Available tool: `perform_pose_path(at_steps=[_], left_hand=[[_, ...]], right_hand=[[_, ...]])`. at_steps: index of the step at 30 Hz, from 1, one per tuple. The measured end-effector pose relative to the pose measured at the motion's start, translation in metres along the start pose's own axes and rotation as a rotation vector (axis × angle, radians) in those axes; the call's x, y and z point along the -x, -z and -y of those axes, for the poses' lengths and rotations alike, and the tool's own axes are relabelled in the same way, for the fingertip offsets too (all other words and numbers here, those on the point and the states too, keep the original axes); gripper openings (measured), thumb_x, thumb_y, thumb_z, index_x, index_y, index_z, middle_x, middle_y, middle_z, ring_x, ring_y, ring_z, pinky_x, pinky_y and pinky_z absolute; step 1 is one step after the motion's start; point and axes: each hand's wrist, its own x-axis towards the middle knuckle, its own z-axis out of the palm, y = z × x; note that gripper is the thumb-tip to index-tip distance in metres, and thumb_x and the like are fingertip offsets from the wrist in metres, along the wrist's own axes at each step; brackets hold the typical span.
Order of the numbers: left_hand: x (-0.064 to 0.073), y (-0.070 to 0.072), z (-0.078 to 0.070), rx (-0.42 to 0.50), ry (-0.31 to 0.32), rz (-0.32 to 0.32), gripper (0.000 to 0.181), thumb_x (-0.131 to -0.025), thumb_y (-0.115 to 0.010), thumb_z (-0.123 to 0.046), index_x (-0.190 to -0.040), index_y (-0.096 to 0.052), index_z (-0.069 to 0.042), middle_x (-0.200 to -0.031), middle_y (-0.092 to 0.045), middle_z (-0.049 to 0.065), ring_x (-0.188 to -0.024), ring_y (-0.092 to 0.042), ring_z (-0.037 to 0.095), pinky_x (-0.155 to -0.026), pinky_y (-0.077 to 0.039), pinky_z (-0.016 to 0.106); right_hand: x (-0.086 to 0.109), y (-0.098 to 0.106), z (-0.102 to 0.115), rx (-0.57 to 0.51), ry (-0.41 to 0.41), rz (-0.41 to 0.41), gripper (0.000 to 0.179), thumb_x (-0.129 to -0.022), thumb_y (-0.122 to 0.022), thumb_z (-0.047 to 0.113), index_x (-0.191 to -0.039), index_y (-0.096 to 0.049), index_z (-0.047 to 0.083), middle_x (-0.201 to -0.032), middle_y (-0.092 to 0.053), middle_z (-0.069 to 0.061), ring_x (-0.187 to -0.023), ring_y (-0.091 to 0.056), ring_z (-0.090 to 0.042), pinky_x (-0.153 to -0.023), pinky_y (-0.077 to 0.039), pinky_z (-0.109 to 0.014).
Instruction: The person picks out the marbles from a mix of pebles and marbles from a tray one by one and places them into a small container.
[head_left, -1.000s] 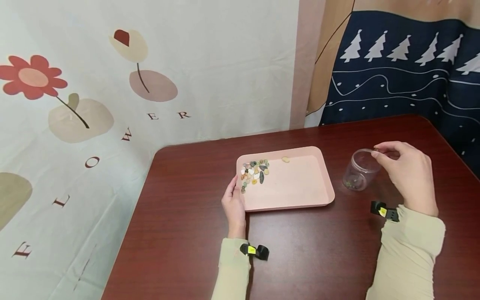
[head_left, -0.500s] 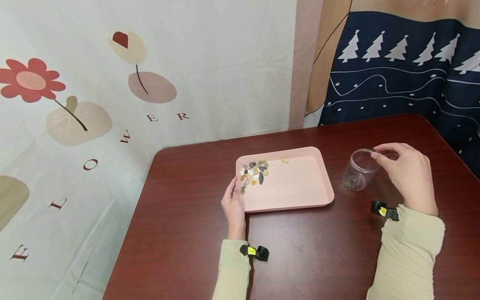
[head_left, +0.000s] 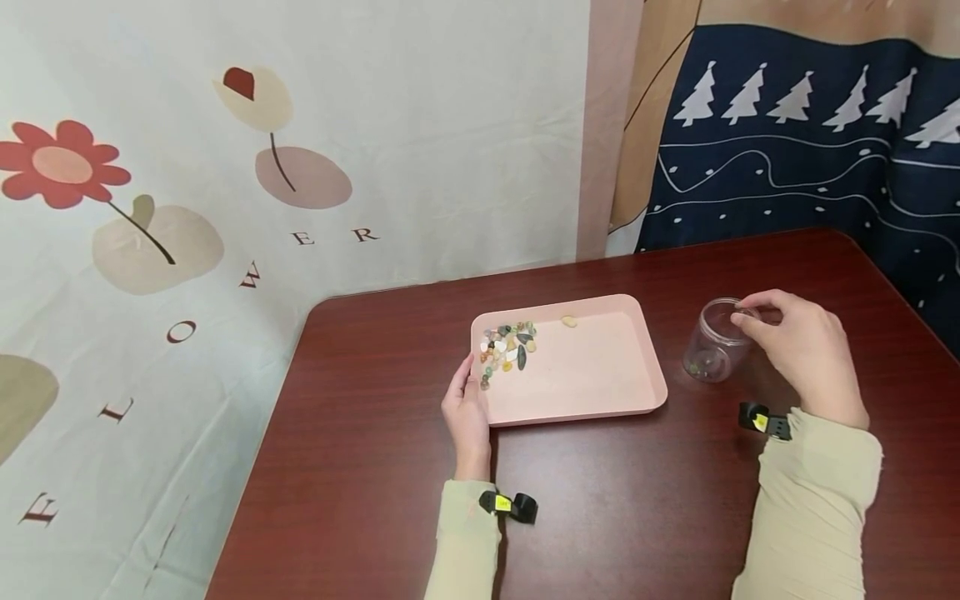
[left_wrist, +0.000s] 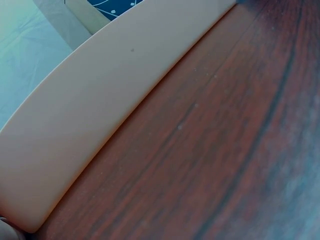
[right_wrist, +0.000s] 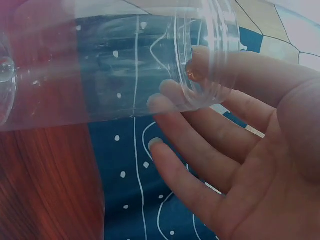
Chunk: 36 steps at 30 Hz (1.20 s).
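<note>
In the head view, a pink tray (head_left: 585, 367) lies on the table with several small coloured pebbles (head_left: 508, 346) grouped at its left end. One pale yellow pebble (head_left: 569, 321) sits apart by the far rim. My left hand (head_left: 467, 421) grips the tray's left edge. A clear jar (head_left: 708, 354) stands upright right of the tray, a few greenish pieces at its bottom. My right hand (head_left: 810, 354) is at the jar's mouth. In the right wrist view, thumb and finger pinch a small amber pebble (right_wrist: 194, 74) just within the rim, the other fingers spread outside the jar.
The dark red wooden table (head_left: 375, 500) ends at a white cloth (head_left: 450, 167) with flower prints behind and on the left. A navy cloth (head_left: 795, 183) with white trees hangs at the back right. Each sleeve has a black strap (head_left: 510, 505) at the wrist.
My right hand has moved slightly left, bringing its fingertips over and into the jar's mouth. The left hand, the tray and the jar stay in place.
</note>
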Motion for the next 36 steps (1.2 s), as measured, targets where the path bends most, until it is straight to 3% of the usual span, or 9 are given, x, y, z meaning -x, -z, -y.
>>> perform_pose_path(at_steps=[29, 36], left_hand=[[-0.0014, -0.0015, 0.0003, -0.016, -0.009, -0.018, 0.03, -0.092, -0.045, -0.009, -0.118, -0.06, -0.012, -0.119, -0.056, -0.003, -0.112, -0.048, 0.008, -0.093, -0.039, 0.027], [-0.0007, -0.0023, 0.0008, -0.001, 0.001, -0.014, 0.031, -0.091, -0.045, -0.008, -0.117, -0.06, -0.014, -0.119, -0.056, -0.001, -0.111, -0.047, 0.013, -0.091, -0.039, 0.031]], right_hand=[[-0.0009, -0.0024, 0.0025, -0.046, -0.034, 0.054, 0.048, -0.087, -0.048, 0.046, -0.116, -0.055, 0.009, -0.112, -0.052, -0.021, -0.095, -0.043, -0.037, -0.073, -0.041, -0.053], [-0.0009, -0.0018, 0.0008, -0.05, -0.026, 0.053, 0.05, -0.087, -0.046, 0.047, -0.117, -0.055, 0.009, -0.114, -0.052, -0.022, -0.098, -0.042, -0.038, -0.075, -0.039, -0.055]])
